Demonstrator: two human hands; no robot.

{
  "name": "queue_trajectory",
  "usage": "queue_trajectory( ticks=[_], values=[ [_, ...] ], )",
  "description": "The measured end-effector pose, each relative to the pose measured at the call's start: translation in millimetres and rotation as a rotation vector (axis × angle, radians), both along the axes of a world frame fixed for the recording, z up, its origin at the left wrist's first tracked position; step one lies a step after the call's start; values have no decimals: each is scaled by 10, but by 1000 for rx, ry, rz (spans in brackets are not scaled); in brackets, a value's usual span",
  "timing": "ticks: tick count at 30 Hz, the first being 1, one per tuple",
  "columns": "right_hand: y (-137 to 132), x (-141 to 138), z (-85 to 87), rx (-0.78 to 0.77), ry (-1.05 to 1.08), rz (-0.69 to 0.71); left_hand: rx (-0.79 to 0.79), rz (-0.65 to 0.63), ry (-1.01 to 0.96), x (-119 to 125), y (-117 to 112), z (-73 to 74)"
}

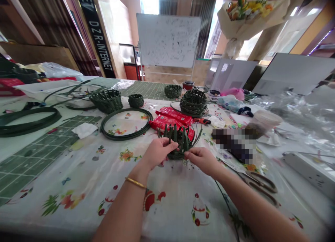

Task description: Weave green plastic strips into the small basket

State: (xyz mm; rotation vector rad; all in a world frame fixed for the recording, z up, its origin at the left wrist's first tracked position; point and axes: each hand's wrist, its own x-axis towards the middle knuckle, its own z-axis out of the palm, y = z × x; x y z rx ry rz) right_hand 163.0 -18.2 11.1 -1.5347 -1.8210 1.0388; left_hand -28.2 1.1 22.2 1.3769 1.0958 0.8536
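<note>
The left hand is curled, thumb and fingers pinched on the small basket; the right hand has its fingertips drawn together at the near right edge, though which strip they grip is unclear. The basket stands on the table, its strips upright and splayed. Uneven pulling could skew or crack them. The packet just behind might crowd them, and the scissors could snag the loose strand.

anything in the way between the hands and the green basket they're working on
Nothing visible: the left hand and right hand both touch the green basket. The red packet lies beyond it, the scissors off to the right.
</note>
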Motion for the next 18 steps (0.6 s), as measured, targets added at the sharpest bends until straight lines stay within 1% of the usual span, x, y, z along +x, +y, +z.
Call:
queue_trajectory(
  ticks=[2,3,4,5,7,9,11,13,17,18],
  values=[
    [43,-1,-36,-58,46,-34,-11,-149,-45,-78,6,-13],
    [62,2,-54,-88,75,-49,-5,-199,-42,-107,16,-32],
    [78,5,-70,-112,103,-57,11,-218,-18,-126,31,-60],
    [89,8,-84,-131,128,-59,38,-207,24,-136,51,-96],
    [98,8,-101,-160,166,-37,104,-118,111,-129,99,-176],
    [96,4,-100,-192,205,-16,149,-52,126,-105,139,-242],
    [91,0,-86,-223,248,-14,164,-11,112,-82,155,-267],
    [89,2,-68,-278,326,-35,162,4,101,-67,139,-245],
    [97,32,-48,-406,526,-60,147,-66,58,-4,69,-138],
    [102,40,-49,-423,550,-61,154,-64,46,28,59,-120]
  ],
)
